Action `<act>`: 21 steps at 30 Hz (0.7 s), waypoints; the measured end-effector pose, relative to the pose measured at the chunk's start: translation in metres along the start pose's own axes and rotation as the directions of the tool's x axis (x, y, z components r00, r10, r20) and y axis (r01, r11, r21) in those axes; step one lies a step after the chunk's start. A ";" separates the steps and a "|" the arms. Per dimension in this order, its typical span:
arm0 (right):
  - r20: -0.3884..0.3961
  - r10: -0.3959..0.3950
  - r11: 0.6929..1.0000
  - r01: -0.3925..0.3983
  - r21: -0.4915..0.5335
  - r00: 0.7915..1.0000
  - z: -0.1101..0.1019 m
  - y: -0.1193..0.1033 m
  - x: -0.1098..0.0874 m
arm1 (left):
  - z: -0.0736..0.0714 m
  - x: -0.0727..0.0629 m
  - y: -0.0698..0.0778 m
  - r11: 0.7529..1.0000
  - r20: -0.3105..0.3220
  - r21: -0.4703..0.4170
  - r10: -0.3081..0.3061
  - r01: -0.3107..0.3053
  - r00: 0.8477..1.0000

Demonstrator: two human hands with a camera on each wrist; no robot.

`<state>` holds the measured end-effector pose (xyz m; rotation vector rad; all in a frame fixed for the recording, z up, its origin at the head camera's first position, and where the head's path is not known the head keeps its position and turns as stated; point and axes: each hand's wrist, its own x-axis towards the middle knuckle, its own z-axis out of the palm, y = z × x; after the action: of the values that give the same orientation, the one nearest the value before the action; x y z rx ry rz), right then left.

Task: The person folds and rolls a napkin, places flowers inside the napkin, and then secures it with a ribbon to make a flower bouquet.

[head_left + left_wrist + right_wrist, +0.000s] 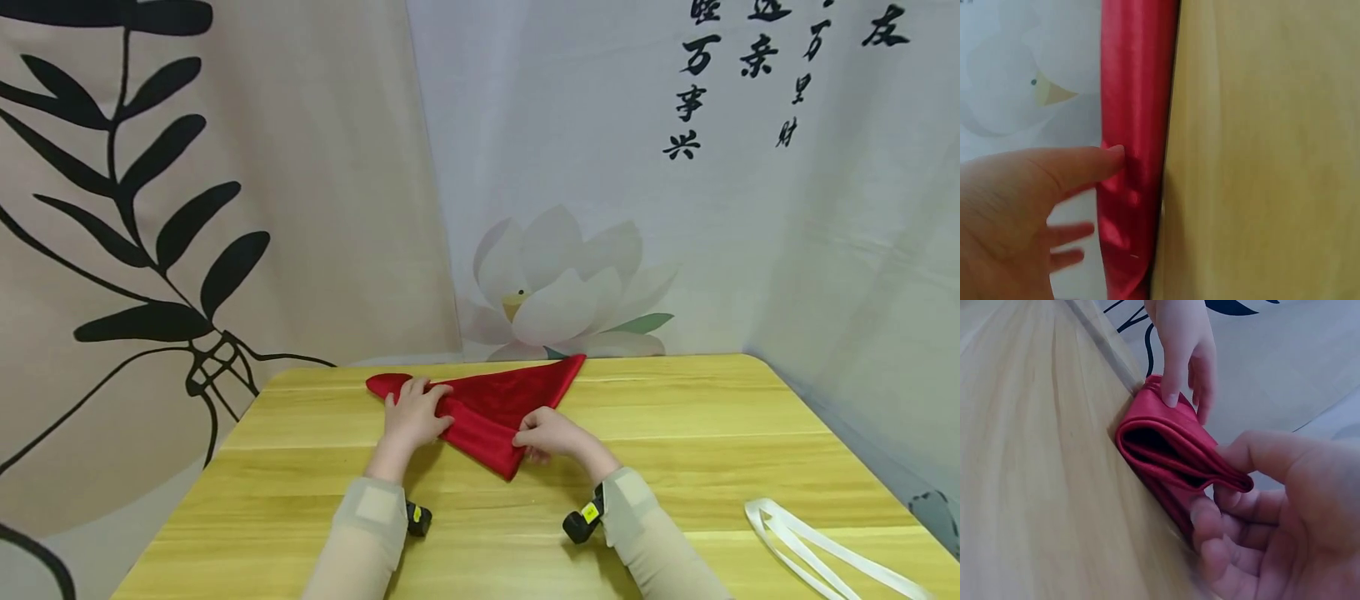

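A red, velvety cloth (pixel 517 393) lies near the far edge of the table, its near side folded over into a thick band. Its upper right end runs to a point at the back. My left hand (pixel 415 414) rests on the left part of the fold with fingers spread, and in the left wrist view the thumb (pixel 1107 164) presses on the band. At the fold's right end, my right hand (pixel 553 432) pinches the layers between thumb and fingers. The right wrist view shows the looped layers of the red cloth (pixel 1166 428) open at that end.
A white ribbon (pixel 817 546) lies looped at the table's near right. The wooden table (pixel 675 400) ends at the back against a printed curtain (pixel 337 167) with leaves, a lotus and black writing. Small black wrist cameras sit on both sleeves.
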<state>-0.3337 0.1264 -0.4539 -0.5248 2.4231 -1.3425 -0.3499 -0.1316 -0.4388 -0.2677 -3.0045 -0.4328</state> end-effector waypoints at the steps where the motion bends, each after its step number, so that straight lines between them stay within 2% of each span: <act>1: -0.001 0.005 1.000 -0.005 -0.003 1.000 0.000 0.000 0.000 | 0.000 -0.001 0.001 1.000 0.003 -0.001 -0.017 0.017 1.000; 5: -0.003 0.019 0.999 -0.019 -0.035 1.000 -0.003 0.002 -0.001 | 0.000 -0.005 0.004 0.996 0.036 0.004 -0.091 0.091 0.995; 8: -0.012 0.020 0.998 -0.021 -0.066 1.000 -0.004 0.003 -0.002 | 0.000 -0.007 0.006 0.994 0.068 0.013 -0.112 0.111 0.991; 16: -0.025 0.044 0.995 -0.046 -0.094 0.999 -0.004 0.005 -0.002 | -0.001 -0.011 0.005 0.996 0.185 0.012 -0.088 0.087 0.979; 21: -0.058 0.063 0.993 -0.068 -0.094 0.996 -0.006 0.007 -0.002 | -0.001 -0.011 0.006 0.997 0.226 -0.017 -0.071 0.077 0.972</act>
<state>-0.3354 0.1351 -0.4571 -0.4330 2.5368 -1.2342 -0.3384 -0.1281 -0.4370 -0.2204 -3.2412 -0.4789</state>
